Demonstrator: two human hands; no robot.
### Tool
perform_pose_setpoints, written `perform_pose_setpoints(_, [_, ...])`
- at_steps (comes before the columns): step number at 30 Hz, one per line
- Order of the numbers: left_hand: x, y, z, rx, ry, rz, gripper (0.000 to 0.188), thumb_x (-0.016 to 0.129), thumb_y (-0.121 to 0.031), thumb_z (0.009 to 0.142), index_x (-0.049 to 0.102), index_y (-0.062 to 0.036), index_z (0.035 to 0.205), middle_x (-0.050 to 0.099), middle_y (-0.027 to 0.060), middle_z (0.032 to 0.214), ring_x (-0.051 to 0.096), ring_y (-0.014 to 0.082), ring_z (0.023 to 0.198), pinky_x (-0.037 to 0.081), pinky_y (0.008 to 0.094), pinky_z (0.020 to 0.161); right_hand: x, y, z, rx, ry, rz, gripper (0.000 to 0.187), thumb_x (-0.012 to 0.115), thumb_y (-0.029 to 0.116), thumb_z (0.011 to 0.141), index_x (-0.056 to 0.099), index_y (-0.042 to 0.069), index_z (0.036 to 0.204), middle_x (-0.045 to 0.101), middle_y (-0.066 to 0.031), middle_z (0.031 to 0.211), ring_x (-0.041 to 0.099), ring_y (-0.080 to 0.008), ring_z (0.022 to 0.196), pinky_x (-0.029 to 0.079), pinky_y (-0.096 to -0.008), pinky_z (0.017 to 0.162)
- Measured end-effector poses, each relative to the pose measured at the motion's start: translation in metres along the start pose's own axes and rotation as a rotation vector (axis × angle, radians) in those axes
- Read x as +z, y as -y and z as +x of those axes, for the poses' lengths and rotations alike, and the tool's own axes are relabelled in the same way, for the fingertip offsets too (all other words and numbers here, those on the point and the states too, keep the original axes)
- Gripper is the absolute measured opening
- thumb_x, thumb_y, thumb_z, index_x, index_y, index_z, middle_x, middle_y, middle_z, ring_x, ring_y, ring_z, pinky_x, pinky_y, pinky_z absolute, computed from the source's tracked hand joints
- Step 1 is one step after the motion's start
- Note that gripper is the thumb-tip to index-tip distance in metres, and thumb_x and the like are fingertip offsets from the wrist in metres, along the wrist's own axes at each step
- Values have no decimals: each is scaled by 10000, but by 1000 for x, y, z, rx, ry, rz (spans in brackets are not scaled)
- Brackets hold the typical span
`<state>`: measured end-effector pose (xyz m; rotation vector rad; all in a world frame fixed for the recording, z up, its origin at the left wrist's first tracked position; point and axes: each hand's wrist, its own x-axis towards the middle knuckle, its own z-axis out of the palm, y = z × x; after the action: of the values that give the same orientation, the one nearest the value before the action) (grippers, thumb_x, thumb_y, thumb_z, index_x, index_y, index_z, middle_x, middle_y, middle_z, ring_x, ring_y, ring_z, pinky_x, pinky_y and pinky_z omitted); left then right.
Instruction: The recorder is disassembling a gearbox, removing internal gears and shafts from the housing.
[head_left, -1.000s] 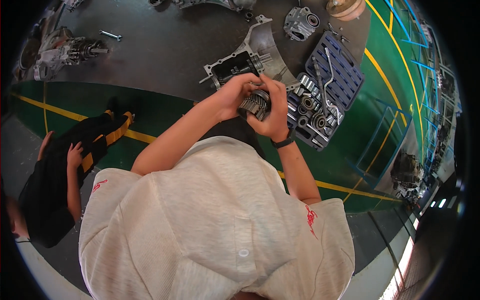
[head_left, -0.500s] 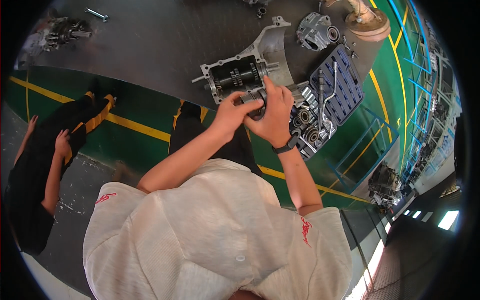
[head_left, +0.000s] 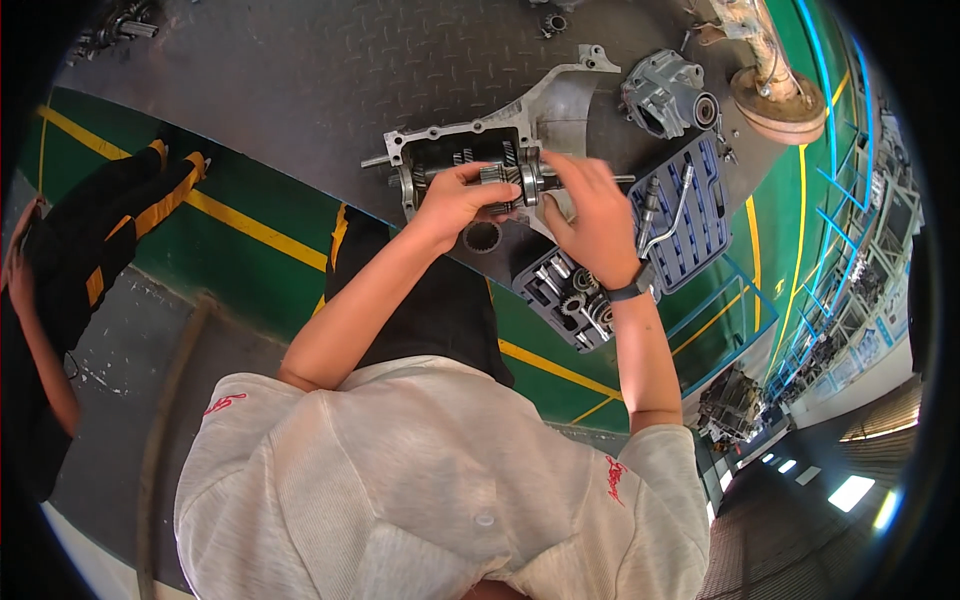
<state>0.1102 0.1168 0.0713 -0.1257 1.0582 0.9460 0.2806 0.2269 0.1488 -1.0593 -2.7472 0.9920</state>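
Observation:
My left hand (head_left: pixel 455 207) is closed, thumb and fingers pinching a gear cluster (head_left: pixel 510 186) at the near side of an open metal gearbox housing (head_left: pixel 460 132). My right hand (head_left: pixel 596 215) is beside the cluster's right end, thumb and fingers apart, fingertips slightly blurred near a round metal collar (head_left: pixel 532 178). Contact there is hard to make out. A thin shaft end shows past the right fingers. Inside the housing, further gears (head_left: pixel 463 157) are partly hidden by my hands. A toothed ring (head_left: pixel 482 237) lies near the table edge, just below my left fingers.
A blue-lined socket case (head_left: pixel 690 215) with a ratchet and loose gears (head_left: pixel 590 300) sits at right. Behind it are a grey casting (head_left: pixel 662 95) and a rusty flanged part (head_left: pixel 780 105). Another person's dark-trousered legs (head_left: pixel 100 220) are at left.
Earlier both hands held a dark round part together before the housing. Now my left hand grips the gear cluster, and my right hand has moved right with its fingers spread. The view has shifted.

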Motion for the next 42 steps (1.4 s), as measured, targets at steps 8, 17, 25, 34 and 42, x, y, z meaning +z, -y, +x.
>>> perform_pose_setpoints(8, [-3,2,16,22,-21,72,409,778,-71,847,631,22,1218,710,86,1004,712,169,838,574,287,707,7,-60,-11,397,-133,149,259,701,248,911,646,-2,954,619,-153,877,580,-319,827,460,-391,750])
perform_pose_setpoints(17, [9,16,16,134,-36,71,489,778,-84,869,557,14,1294,670,80,1032,659,127,845,556,286,752,21,-77,-10,499,-221,229,282,716,150,855,552,-34,719,510,-151,661,494,-289,592,405,-364,579])
perform_pose_setpoints(25, [17,26,13,201,-212,94,484,752,-153,920,440,7,1254,641,104,1093,641,135,895,556,282,741,31,-84,-6,475,-243,244,294,700,129,842,510,-43,697,445,-155,630,413,-248,549,369,-355,547])
perform_pose_setpoints(34, [36,11,-13,237,-301,544,414,625,-320,1003,524,4,1239,638,134,1126,657,191,897,541,344,761,33,-87,-4,486,-245,245,300,696,127,839,497,-38,689,430,-167,629,382,-276,536,356,-363,531])
perform_pose_setpoints(42, [29,15,-15,399,-332,962,321,503,-243,1050,550,33,1205,608,211,1106,568,460,998,467,426,909,29,-91,6,466,-163,147,308,673,183,847,531,-37,684,461,-185,623,454,-337,534,379,-386,532])
